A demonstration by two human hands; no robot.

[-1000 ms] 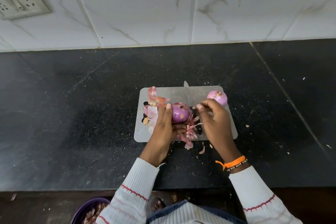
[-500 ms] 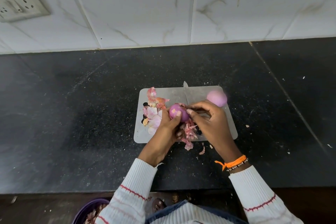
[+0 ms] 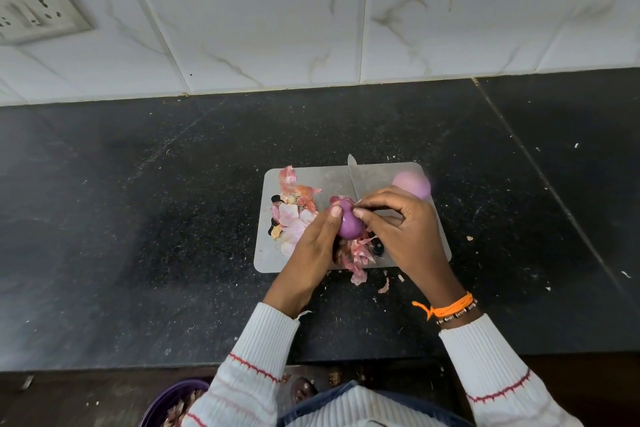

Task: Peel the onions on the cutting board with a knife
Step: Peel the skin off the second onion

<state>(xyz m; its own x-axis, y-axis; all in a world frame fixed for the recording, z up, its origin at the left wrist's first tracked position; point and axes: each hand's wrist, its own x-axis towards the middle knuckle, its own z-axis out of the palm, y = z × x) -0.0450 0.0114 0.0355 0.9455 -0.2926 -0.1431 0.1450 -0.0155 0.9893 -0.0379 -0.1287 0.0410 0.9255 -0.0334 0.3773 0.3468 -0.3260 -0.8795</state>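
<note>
My left hand [image 3: 308,253] grips a purple onion [image 3: 349,224] just above the grey cutting board [image 3: 329,177]. My right hand [image 3: 405,229] holds the knife [image 3: 353,178], with its blade pointing away across the board. Its fingertips and thumb pinch at the skin on the onion's top right. Most of the knife's handle is hidden under that hand. A second, peeled onion [image 3: 412,184] lies at the board's far right corner and looks blurred. Loose pink peels [image 3: 292,215] are heaped on the board's left side and under my hands.
The board lies on a black stone counter [image 3: 138,218] backed by a white tiled wall with a socket plate [image 3: 31,17] at the far left. A few peel scraps [image 3: 382,284] lie off the board's near edge. A purple bowl [image 3: 166,402] with peels sits below the counter edge.
My left hand has turned the onion, so its speckled side no longer shows. My right hand's fingertips have closed in on the onion's top. The second onion now looks blurred.
</note>
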